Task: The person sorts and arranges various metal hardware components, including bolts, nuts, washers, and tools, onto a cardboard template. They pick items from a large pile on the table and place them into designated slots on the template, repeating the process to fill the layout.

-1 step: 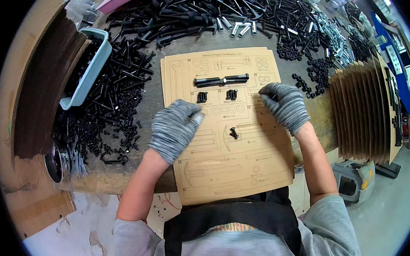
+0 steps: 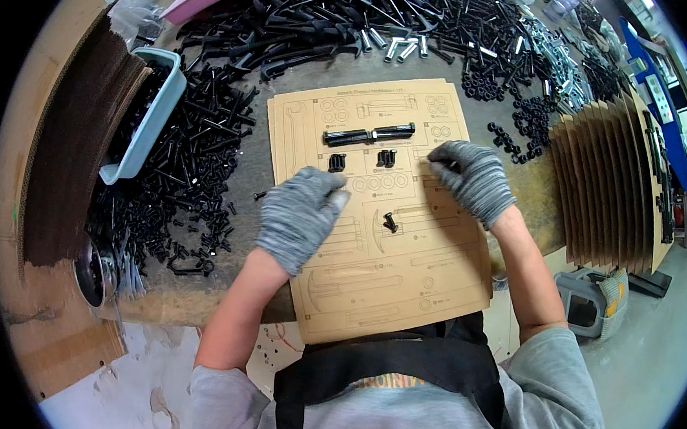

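A brown cardboard sheet [image 2: 379, 276] with printed hardware outlines lies on top of similar sheets before me. Over its left edge is my gloved left hand [image 2: 300, 216], fingers bent, thumb a little apart from them, nothing visible between. Just beyond its fingertips sits a small group of black bolts [image 2: 337, 163]. My gloved right hand [image 2: 475, 183] hovers at the sheet's right side with curled fingers; whatever they hold is hidden. Between the hands are more short black bolts [image 2: 386, 158] and a few loose black bolts [image 2: 390, 223]. Long black bolts [image 2: 370, 134] lie end to end farther up.
Heaps of black bolts [image 2: 186, 158] cover the table's left side, beside a light blue bin [image 2: 148, 132]. Black hooked parts [image 2: 316, 24] and silver sleeves [image 2: 407, 52] lie at the back. Black nuts [image 2: 532, 120] and upright cardboard dividers [image 2: 597, 183] are on the right.
My left hand has shifted slightly right, and a dark bolt now shows on the table to its left. My right hand has edged slightly left.
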A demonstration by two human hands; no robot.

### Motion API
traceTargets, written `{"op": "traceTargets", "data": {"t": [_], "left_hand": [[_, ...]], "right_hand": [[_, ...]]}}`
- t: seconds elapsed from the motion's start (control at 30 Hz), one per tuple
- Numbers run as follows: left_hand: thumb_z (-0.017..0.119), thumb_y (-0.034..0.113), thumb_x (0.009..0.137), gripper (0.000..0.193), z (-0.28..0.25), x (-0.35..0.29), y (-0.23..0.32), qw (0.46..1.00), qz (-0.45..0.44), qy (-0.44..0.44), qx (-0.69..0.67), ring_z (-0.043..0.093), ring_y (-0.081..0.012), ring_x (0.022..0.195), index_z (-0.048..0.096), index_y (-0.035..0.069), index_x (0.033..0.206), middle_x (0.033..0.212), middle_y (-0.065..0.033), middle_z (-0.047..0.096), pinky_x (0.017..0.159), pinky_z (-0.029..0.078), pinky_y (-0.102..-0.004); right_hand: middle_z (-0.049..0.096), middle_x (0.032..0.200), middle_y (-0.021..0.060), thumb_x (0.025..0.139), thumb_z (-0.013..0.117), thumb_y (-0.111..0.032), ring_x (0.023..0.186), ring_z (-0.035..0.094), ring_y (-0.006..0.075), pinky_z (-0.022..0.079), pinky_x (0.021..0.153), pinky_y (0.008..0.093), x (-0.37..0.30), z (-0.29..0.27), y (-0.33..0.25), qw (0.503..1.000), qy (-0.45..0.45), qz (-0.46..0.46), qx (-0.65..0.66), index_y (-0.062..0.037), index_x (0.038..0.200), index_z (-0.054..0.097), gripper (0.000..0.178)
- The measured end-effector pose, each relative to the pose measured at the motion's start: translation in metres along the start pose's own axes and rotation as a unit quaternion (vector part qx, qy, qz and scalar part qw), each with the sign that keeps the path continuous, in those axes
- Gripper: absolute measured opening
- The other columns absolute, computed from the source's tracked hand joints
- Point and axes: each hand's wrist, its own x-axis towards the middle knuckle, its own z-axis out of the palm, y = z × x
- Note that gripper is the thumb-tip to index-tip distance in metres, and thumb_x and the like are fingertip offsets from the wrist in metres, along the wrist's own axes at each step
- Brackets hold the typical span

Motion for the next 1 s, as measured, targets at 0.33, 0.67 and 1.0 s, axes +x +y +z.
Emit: {"op": "traceTargets", "data": {"t": [0.33,0.67,1.0], "left_hand": [[0.063,0.031,0.085,0.03,0.044,0.047,0.023,0.993,-0.023,-0.027,0.115,0.065,-0.0304,0.088,0.07,0.007,0.101,0.096,-0.0128,0.068,0.08,0.05,-0.041],[0.055,0.026,0.091,0.029,0.005,0.002,0.032,0.992,-0.024,-0.06,0.111,0.062,-0.0294,0.093,0.066,0.005,0.107,0.102,-0.014,0.067,0.085,0.048,-0.0396],[0.059,0.033,0.089,0.03,-0.012,-0.113,0.001,0.989,-0.073,0.064,-0.11,0.062,-0.0302,0.089,0.067,0.008,0.102,0.096,-0.0119,0.066,0.082,0.05,-0.0401]], "right_hand": [[0.067,0.085,0.0141,0.083,0.064,-0.032,0.08,0.064,0.0321,0.051,0.075,0.0421,0.016,0.032,-0.017,0.998,-0.043,-0.01,-0.037,-0.0079,0.09,0.07,0.026],[0.064,0.091,0.0147,0.081,0.066,-0.029,0.078,0.063,0.0359,0.05,0.073,0.0434,-0.04,0.017,-0.049,0.99,-0.106,-0.097,0.004,-0.0084,0.099,0.063,0.028],[0.065,0.078,0.0156,0.079,0.063,-0.007,0.075,0.064,0.0316,0.052,0.066,0.0397,-0.025,0.056,-0.107,0.966,-0.147,-0.211,0.004,-0.0044,0.095,0.062,0.016]]}}
